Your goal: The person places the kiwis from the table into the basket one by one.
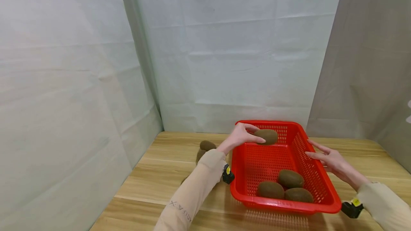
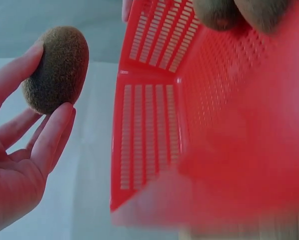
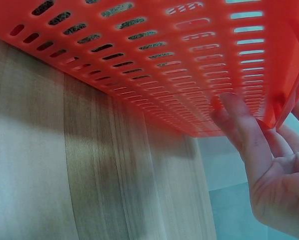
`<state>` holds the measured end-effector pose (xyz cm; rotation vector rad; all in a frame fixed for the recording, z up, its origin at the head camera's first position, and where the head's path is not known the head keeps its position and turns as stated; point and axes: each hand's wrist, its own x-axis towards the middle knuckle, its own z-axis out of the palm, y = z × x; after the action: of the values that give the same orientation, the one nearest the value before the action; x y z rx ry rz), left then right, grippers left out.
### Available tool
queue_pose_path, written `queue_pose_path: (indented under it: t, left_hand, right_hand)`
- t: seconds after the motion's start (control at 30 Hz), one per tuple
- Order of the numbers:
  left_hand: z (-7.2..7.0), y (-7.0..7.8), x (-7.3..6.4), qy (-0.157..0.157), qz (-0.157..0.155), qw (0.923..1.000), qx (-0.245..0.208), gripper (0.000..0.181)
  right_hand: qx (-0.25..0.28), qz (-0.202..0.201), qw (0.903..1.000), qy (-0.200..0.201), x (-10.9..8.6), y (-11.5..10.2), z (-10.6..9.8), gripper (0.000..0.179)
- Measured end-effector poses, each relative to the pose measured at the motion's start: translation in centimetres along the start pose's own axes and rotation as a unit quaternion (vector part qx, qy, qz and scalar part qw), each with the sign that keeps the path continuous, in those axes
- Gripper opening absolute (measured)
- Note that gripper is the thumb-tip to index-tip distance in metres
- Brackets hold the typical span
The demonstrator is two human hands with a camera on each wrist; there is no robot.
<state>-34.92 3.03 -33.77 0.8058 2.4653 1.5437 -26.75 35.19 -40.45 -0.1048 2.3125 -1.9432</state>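
Observation:
My left hand [image 1: 241,136] pinches a brown kiwi [image 1: 267,137] between thumb and fingers, above the far left part of a red plastic basket [image 1: 285,208]. In the left wrist view the held kiwi [image 2: 59,70] appears beside the basket's slotted wall [image 2: 144,135]. Three more kiwis [image 1: 290,179] lie together inside the basket at its near right end. At the right side, my right hand [image 1: 334,163] holds the basket's rim. The right wrist view shows its fingers [image 3: 244,125] against the slotted outer wall [image 3: 189,75].
Left of the basket, other kiwis [image 1: 208,145] lie on the wooden table [image 1: 154,181], partly hidden by my left forearm. A pale sheet [image 1: 231,63] hangs behind the table, and another [image 1: 64,99] hangs along its left side.

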Motion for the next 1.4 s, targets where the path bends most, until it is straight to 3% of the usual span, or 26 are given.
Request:
queue_pose_path:
  t: [0.2, 0.3, 0.43, 0.77, 1.0, 1.4]
  left_hand:
    - [2.3, 0.4, 0.6, -0.003, 0.002, 0.9985, -0.055, 0.038]
    - [3.4, 0.5, 0.8, 0.006, -0.004, 0.998, -0.062, 0.036]
    - [4.9, 0.5, 1.0, 0.023, -0.014, 0.9991, -0.032, 0.036]
    - [7.7, 0.7, 1.7, 0.041, -0.028, 0.9981, -0.037, 0.033]
    - [9.3, -0.2, 2.1, 0.06, -0.048, 0.997, -0.014, 0.034]
    - [11.1, -1.4, 2.2, 0.044, -0.068, 0.9966, 0.013, 0.032]
  right_hand:
    - [-0.01, 0.004, 0.9999, 0.004, 0.0, -0.3, 0.2, 0.066]
    - [-0.009, 0.004, 0.9999, 0.003, 0.1, -0.3, 0.4, 0.067]
    - [-0.007, 0.004, 1.0, 0.001, 0.2, -0.3, 0.5, 0.067]
    - [-0.019, 0.002, 0.9998, 0.003, -0.1, -0.3, 0.4, 0.067]
    - [-0.008, 0.007, 0.9999, 0.002, -0.3, -0.4, 0.5, 0.068]
    - [-0.013, 0.012, 0.9998, 0.013, -0.4, -0.4, 0.7, 0.07]
